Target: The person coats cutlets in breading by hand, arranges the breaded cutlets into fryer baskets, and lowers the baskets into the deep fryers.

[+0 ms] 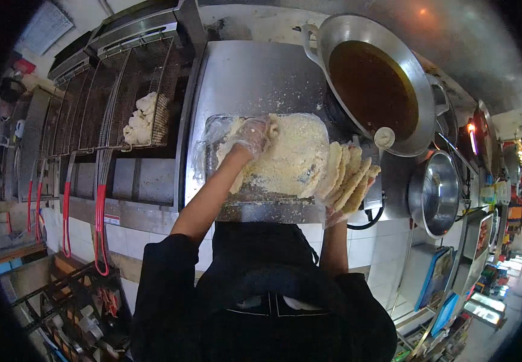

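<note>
A tray of pale yellow breading crumbs lies on the steel counter. My left hand, in a clear plastic glove, is down in the crumbs at the tray's left part, its fingers curled round a small crumb-covered piece. At the tray's right edge my right hand, also gloved, holds a stack of flat breaded pieces fanned out above it. The stack hides most of its fingers.
Fryer baskets with red handles stand at the left, one holding battered pieces. A large wok of brown oil is at the back right. A metal bowl sits right of the stack.
</note>
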Motion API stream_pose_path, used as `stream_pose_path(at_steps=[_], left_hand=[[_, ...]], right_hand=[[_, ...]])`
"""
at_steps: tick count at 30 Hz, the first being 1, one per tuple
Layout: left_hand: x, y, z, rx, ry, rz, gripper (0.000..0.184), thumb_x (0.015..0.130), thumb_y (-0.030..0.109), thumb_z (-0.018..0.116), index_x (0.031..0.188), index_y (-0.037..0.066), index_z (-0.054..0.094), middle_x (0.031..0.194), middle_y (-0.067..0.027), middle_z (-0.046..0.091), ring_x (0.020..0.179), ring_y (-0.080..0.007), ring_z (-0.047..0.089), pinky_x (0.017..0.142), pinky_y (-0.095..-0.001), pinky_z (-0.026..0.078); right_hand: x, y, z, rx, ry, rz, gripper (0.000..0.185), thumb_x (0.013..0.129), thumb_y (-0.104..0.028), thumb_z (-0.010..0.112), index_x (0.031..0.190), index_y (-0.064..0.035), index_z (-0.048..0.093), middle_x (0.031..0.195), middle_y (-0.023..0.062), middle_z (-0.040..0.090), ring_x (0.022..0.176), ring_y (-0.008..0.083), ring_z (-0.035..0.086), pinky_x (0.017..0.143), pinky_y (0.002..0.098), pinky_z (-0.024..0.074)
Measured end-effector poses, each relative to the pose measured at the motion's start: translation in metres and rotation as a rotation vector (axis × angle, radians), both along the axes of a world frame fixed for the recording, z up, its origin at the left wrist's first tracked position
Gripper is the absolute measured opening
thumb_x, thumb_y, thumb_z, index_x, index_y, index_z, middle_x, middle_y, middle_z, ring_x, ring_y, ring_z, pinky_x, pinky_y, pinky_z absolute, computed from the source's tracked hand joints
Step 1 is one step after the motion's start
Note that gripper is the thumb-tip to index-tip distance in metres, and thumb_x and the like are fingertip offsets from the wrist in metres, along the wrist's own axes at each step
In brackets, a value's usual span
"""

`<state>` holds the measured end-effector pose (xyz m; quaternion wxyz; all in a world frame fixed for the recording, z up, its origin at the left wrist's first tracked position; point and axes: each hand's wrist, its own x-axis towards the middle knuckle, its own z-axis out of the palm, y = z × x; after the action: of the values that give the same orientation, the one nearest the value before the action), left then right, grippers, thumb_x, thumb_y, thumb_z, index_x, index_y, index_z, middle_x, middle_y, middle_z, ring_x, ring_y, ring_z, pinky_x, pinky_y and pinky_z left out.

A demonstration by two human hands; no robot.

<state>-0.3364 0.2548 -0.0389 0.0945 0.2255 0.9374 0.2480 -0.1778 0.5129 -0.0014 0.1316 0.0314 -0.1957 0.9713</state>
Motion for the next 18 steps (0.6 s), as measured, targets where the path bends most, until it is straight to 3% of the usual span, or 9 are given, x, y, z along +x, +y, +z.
stream_pose_path(at_steps=[3,6,9,11,15,18], left_hand=[[0.012,-0.004,0.038,0.045,-0.177,0.136,0.050,0.080,0.025,0.074,0.124,0.008,0.056,0.114,-0.0205,0.063,0.101,-0.0356,0.062,0.090,-0.0421,0.051],[0.037,-0.022,0.084,0.198,-0.212,0.168,0.045,0.080,0.026,0.076,0.118,0.007,0.060,0.109,-0.0174,0.066,0.098,-0.0323,0.064,0.087,-0.0413,0.051],[0.038,-0.041,0.072,0.109,-0.441,0.018,0.057,0.080,0.033,0.075,0.127,0.004,0.058,0.122,-0.0195,0.063,0.112,-0.0331,0.061,0.097,-0.0403,0.049],[0.034,-0.039,0.061,-0.071,-0.485,0.098,0.069,0.079,0.049,0.072,0.128,0.003,0.057,0.127,-0.0204,0.059,0.117,-0.0345,0.058,0.100,-0.0429,0.046],[0.030,-0.023,0.043,-0.274,-0.175,0.117,0.090,0.076,0.072,0.060,0.130,0.000,0.055,0.139,-0.0218,0.050,0.130,-0.0367,0.046,0.108,-0.0489,0.037],[0.014,0.020,0.080,-0.498,-0.205,0.153,0.097,0.074,0.077,0.058,0.131,-0.001,0.054,0.144,-0.0216,0.044,0.135,-0.0371,0.040,0.110,-0.0518,0.033]], right_hand=[[-0.003,-0.008,0.016,-0.080,0.013,0.025,0.074,0.095,-0.062,0.043,0.150,-0.0132,0.029,0.154,0.0099,0.032,0.141,0.0290,0.032,0.117,0.0464,0.0263],[-0.006,-0.011,0.028,-0.148,-0.021,0.022,0.069,0.095,-0.060,0.044,0.147,-0.0160,0.035,0.153,0.0084,0.035,0.140,0.0302,0.034,0.117,0.0479,0.0272],[-0.007,-0.011,0.028,-0.151,-0.093,0.006,0.069,0.093,-0.059,0.047,0.147,-0.0160,0.037,0.152,0.0079,0.036,0.140,0.0311,0.034,0.116,0.0488,0.0278],[-0.007,-0.012,0.029,-0.154,-0.099,0.017,0.071,0.093,-0.059,0.047,0.147,-0.0145,0.035,0.152,0.0089,0.036,0.139,0.0308,0.034,0.116,0.0484,0.0285],[-0.004,-0.008,0.025,-0.140,-0.057,0.042,0.072,0.095,-0.059,0.046,0.148,-0.0128,0.033,0.153,0.0109,0.034,0.139,0.0300,0.036,0.116,0.0475,0.0294],[-0.002,-0.014,0.032,-0.082,-0.084,0.003,0.071,0.095,-0.058,0.047,0.147,-0.0125,0.034,0.152,0.0113,0.035,0.138,0.0304,0.036,0.116,0.0480,0.0293]])
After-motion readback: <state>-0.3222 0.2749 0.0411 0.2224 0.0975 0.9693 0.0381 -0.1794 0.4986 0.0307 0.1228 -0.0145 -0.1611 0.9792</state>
